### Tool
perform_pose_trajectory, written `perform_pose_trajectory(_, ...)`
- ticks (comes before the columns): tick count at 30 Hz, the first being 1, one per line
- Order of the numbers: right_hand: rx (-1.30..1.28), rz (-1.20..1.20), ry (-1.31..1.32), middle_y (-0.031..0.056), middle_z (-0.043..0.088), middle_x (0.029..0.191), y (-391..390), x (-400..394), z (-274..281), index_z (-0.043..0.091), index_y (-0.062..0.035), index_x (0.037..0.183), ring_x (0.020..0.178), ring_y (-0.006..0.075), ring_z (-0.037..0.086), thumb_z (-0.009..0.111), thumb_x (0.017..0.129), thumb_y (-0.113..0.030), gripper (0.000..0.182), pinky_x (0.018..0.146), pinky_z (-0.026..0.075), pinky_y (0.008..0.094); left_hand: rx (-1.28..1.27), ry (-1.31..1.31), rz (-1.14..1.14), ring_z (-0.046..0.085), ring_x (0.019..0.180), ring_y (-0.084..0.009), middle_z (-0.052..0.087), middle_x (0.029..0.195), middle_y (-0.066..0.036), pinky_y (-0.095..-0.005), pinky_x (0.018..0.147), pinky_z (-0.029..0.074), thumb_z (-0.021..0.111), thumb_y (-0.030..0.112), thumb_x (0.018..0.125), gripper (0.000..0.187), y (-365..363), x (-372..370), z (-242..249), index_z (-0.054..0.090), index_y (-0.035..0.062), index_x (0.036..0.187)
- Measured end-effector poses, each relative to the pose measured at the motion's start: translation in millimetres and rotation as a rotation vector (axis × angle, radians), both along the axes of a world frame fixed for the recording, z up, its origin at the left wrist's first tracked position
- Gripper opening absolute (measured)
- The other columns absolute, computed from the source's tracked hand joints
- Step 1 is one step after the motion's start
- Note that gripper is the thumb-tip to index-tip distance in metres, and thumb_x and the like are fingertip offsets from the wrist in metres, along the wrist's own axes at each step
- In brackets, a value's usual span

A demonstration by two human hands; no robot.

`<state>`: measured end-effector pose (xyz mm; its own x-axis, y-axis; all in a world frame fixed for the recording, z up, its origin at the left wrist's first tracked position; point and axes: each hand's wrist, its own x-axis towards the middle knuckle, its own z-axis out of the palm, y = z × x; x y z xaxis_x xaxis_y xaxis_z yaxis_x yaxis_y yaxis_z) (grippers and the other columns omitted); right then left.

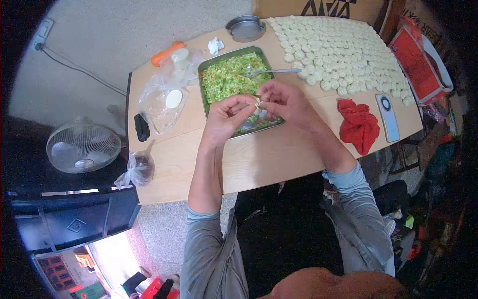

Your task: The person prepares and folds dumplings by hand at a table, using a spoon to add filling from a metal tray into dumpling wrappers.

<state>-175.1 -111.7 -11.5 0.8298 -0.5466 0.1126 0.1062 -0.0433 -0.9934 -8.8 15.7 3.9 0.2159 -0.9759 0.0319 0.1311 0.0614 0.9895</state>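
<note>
My left hand [222,118] and my right hand [289,103] meet over the near part of a metal tray [201,89]. Between their fingertips is a small pale dumpling [258,102], pinched from both sides and partly hidden by the fingers. Chopped green vegetable filling with orange bits [229,74] fills much of the tray. A metal spoon [286,71] rests in it, its handle over the right rim. Left of the tray, a round white dough wrapper [174,98] lies on a clear plastic bag [162,117].
Rows of finished dumplings [333,50] cover the table's far right. A red cloth [358,127] and a phone [387,117] lie at the right. Farther back are a round metal pan [245,28], a carrot [167,54] and crumpled tissue [215,46]. A tied bag [139,170] sits at the left edge, near a fan [83,147].
</note>
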Motion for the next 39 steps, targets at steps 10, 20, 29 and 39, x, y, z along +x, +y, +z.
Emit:
perform_pose_trajectory(10, -0.066, -0.020, 0.019, -0.0008, 0.061, 0.081, 5, 2, 1, 0.062, -0.0027, 0.106, 0.069, 0.0059, 0.059, 0.064, 0.092, -0.006, 0.015, 0.061, 0.051, 0.0235, 0.050, 0.032, -0.002, 0.060, 0.082, -0.0055, 0.068, 0.088, 0.001, -0.0203, 0.074, 0.045, 0.069, 0.006, 0.089, 0.014, 1, 1, 6, 0.069, 0.0044, 0.103)
perform_pose_trajectory(20, -0.041, -0.114, 0.038, -0.0007, 0.063, 0.076, 7, 4, -2, 0.064, -0.0025, 0.097, 0.065, 0.0052, 0.058, 0.066, 0.091, -0.009, 0.009, 0.059, 0.049, 0.0228, 0.073, 0.101, 0.119, 0.065, 0.084, -0.0095, 0.071, 0.093, -0.005, -0.0235, 0.076, 0.052, 0.065, 0.006, 0.092, 0.017, -5, -8, 0, 0.067, 0.0004, 0.107)
perform_pose_trajectory(29, -0.057, 0.037, 0.062, -0.0010, 0.062, 0.076, 2, -1, 1, 0.062, -0.0029, 0.097, 0.066, 0.0055, 0.058, 0.065, 0.091, -0.008, 0.008, 0.058, 0.048, 0.0229, 0.146, 0.176, 0.014, 0.065, 0.080, -0.0097, 0.071, 0.092, -0.005, -0.0233, 0.075, 0.051, 0.068, 0.009, 0.090, 0.017, -3, 2, -7, 0.070, 0.0005, 0.104)
perform_pose_trajectory(39, -0.092, -0.014, 0.050, -0.0007, 0.062, 0.074, 4, 3, -6, 0.063, -0.0027, 0.096, 0.064, 0.0062, 0.059, 0.066, 0.090, -0.007, 0.008, 0.057, 0.049, 0.0240, 0.106, 0.149, 0.073, 0.059, 0.073, -0.0066, 0.070, 0.088, -0.002, -0.0206, 0.070, 0.048, 0.071, 0.012, 0.089, 0.022, -6, 3, -13, 0.069, 0.0010, 0.109)
